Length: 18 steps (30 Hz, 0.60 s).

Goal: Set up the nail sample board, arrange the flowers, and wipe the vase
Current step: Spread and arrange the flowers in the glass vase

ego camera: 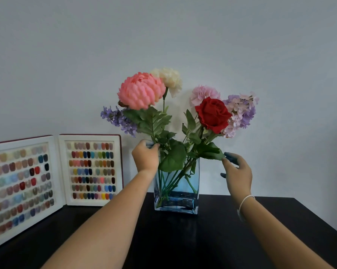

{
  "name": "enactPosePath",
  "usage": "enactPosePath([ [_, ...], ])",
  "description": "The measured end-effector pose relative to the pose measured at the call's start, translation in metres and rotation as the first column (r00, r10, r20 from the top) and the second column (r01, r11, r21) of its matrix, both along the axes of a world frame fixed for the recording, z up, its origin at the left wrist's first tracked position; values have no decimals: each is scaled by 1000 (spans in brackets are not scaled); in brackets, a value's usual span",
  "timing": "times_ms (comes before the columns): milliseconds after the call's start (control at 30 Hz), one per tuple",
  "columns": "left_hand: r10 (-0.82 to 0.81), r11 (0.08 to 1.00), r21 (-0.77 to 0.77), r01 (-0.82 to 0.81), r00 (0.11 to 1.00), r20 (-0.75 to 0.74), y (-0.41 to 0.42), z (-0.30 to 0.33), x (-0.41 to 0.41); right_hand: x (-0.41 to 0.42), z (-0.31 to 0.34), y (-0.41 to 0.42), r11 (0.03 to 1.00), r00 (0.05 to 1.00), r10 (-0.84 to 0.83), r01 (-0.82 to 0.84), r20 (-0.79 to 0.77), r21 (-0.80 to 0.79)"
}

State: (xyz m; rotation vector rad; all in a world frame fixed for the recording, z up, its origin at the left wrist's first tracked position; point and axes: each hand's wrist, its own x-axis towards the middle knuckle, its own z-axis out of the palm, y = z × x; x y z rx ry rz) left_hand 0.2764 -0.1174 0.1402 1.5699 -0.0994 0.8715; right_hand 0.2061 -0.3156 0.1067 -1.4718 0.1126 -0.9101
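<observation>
A blue glass vase (176, 202) stands on the black table (222, 239) and holds several artificial flowers: a big pink bloom (141, 91), a cream one (170, 78), a red rose (213, 114), purple sprigs (118, 119) and lilac hydrangea (241, 113). My left hand (146, 157) pinches a stem at the vase's left rim, under the pink bloom. My right hand (236, 171) hovers at the vase's right side, fingers spread, fingertips touching a green leaf (212, 152). The nail sample board (53, 177) stands unfolded at the left, leaning against the wall.
A pale wall runs right behind the vase and board. The table's right edge slants away at the far right. A white string bracelet (245, 202) circles my right wrist.
</observation>
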Motion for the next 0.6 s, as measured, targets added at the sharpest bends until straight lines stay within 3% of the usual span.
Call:
enactPosePath([
  [133,-49,999,17,48,998,46,7,7,5,2,-2,-4,1000,1000,18,-18,-7,14],
  [400,-260,965,-48,258,965,-41,24,-9,11,7,-1,-1,999,999,41,-41,-14,27],
  [600,-273,960,-84,268,961,-52,22,-14,10,10,-2,-1,999,999,38,-38,-7,19],
])
